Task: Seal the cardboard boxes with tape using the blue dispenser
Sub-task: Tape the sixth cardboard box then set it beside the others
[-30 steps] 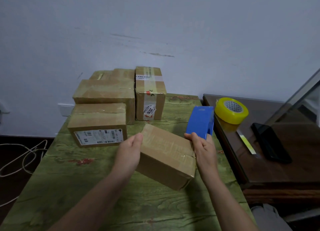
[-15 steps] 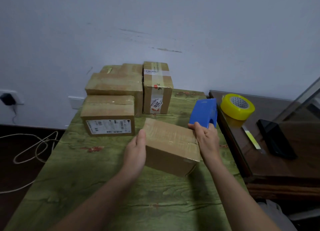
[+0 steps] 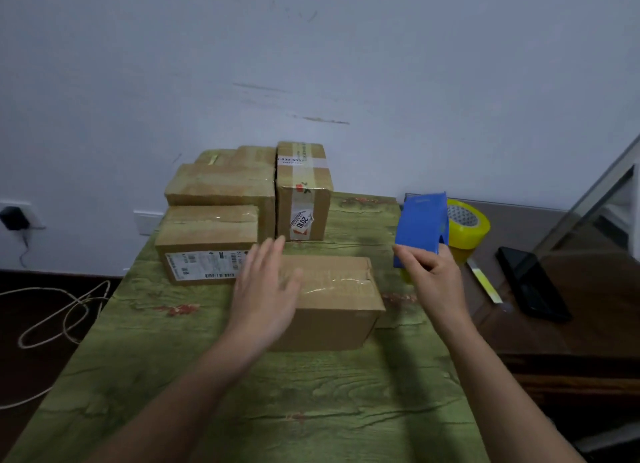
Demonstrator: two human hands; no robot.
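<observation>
Left hand (image 3: pixel 266 289): fingers (image 3: pixel 272 256) straight and spread, palm down over the left end of the near box (image 3: pixel 332 299). It holds nothing. Can't tell if the palm actually touches the top, that part is blurred.

Right hand (image 3: pixel 434 275): fingers curled round the lower end of the blue dispenser (image 3: pixel 420 223), gripping it upright just off the box's right end, at the right edge of the green tabletop (image 3: pixel 311 393). Can't tell if it's resting or lifted.

Near box lies flat mid-tabletop, with clear tape shining along its top seam.

Four more boxes sit packed together behind it, by the wall:
- Front-left box (image 3: pixel 207 244): white shipping label on the front face with barcodes, text too small to read.
- Tall box (image 3: pixel 303 192): tilted red-and-white sticker reading "2010". White label on top, digits "030-555" legible, rest unclear.
- Low wide box (image 3: pixel 221 188) and rear box (image 3: pixel 242 156): no markings I can read.

On the dark side table (image 3: pixel 571 324) to the right: yellow tape roll (image 3: pixel 467 227), partly hidden behind the dispenser, and a black phone (image 3: pixel 530 282) lying flat.

Far left, a plug sits in the wall socket (image 3: pixel 14 216).
</observation>
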